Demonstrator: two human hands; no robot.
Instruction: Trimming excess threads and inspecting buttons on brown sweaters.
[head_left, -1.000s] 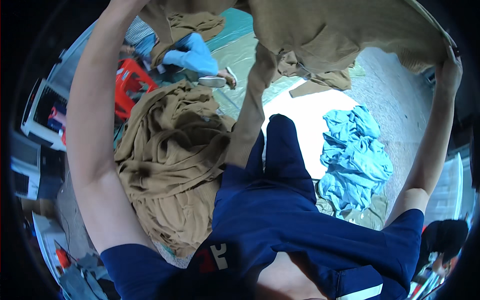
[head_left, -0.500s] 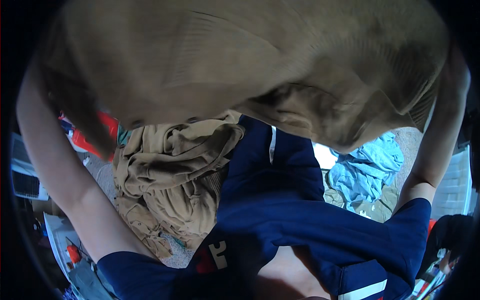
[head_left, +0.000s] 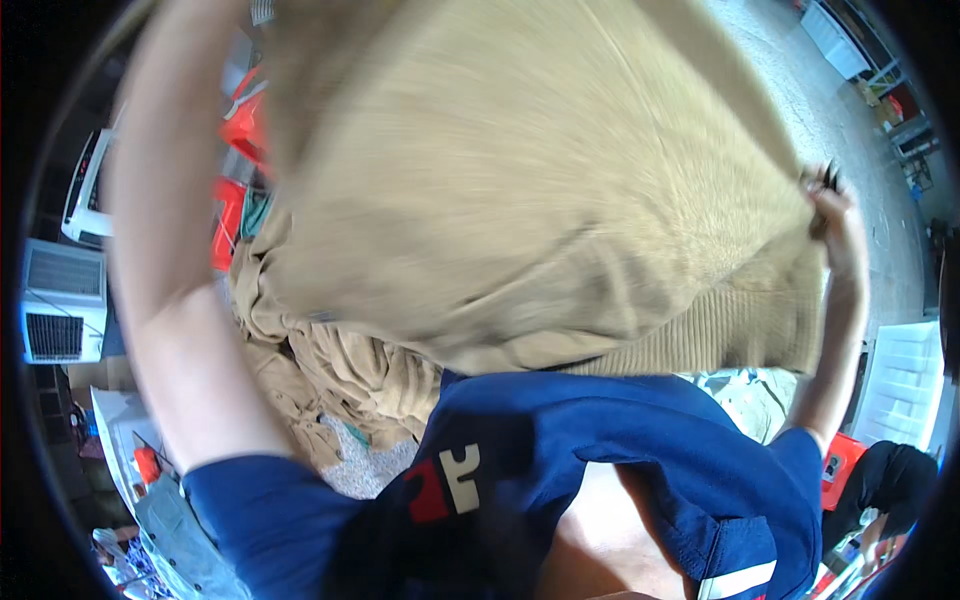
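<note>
A tan sweater (head_left: 560, 200) with a ribbed hem is stretched up in front of me, blurred by motion. My right hand (head_left: 835, 210) grips its edge at the right, just above the ribbing, fingers closed on the cloth. On the left my raised forearm runs past the top edge, so my left hand is out of sight. Below the sweater, at the left, lies a heap of similar tan clothes (head_left: 350, 375), partly covered by it. A pale green cloth (head_left: 755, 400) shows under the ribbed hem at the right.
Red plastic stools or containers (head_left: 232, 220) stand behind the heap at the left, with white box-shaped appliances (head_left: 65, 300) further out. A white plastic bin (head_left: 900, 385) is at the right, near a person's dark-clothed leg (head_left: 890, 490). Another bin (head_left: 835, 40) stands far right.
The sweater has swung and spread out, its ribbed hem now at the lower right. My right hand has come into view; my left arm has risen. The light blue cloth is now covered.
</note>
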